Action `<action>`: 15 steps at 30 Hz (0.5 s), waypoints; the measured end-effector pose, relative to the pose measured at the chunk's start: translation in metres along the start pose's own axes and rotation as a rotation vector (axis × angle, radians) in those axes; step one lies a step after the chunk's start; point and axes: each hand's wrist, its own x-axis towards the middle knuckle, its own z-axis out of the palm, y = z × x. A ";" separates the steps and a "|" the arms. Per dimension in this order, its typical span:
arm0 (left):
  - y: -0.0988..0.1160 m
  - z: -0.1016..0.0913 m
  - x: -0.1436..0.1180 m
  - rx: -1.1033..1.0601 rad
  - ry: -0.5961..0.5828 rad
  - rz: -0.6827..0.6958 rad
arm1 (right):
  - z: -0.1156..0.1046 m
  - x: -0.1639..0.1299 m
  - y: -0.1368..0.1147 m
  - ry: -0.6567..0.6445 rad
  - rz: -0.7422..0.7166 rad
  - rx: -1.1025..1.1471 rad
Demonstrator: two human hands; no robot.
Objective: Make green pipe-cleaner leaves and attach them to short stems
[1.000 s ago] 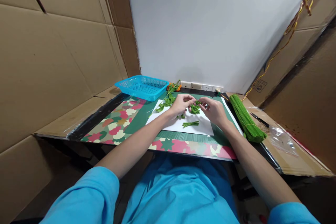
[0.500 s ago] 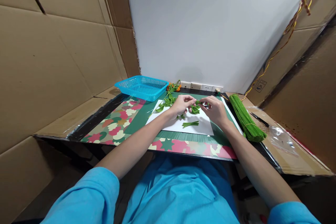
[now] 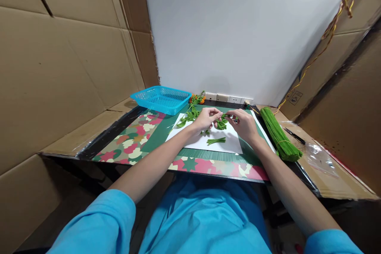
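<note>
Above the white sheet of paper [image 3: 190, 147], my left hand [image 3: 208, 119] and my right hand [image 3: 242, 122] are close together, their fingertips pinched around a small green pipe cleaner piece between them. Its exact shape is mostly hidden by the fingers. Looped green pipe cleaner pieces [image 3: 221, 124] lie just below and behind the fingertips. Nearer me on the paper rests a small pile of short cut pipe cleaners [image 3: 216, 141]. To the left of my left hand are green leaf-like pipe cleaner shapes [image 3: 190, 116].
A blue plastic basket [image 3: 162, 99] stands at the back left, beside orange pipe cleaner flowers [image 3: 201, 98]. On the right lie a thick bundle of green pipe cleaners [image 3: 279, 135], a black-handled pointed tool [image 3: 294, 135] and a clear plastic bag [image 3: 320, 158]. Cardboard walls flank the table.
The fingertips of both hands have shifted slightly, and less green shows between them. Everything on the table stays where it was.
</note>
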 end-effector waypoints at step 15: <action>-0.005 -0.001 0.004 0.019 -0.020 -0.004 | 0.005 0.002 0.006 0.014 0.084 0.129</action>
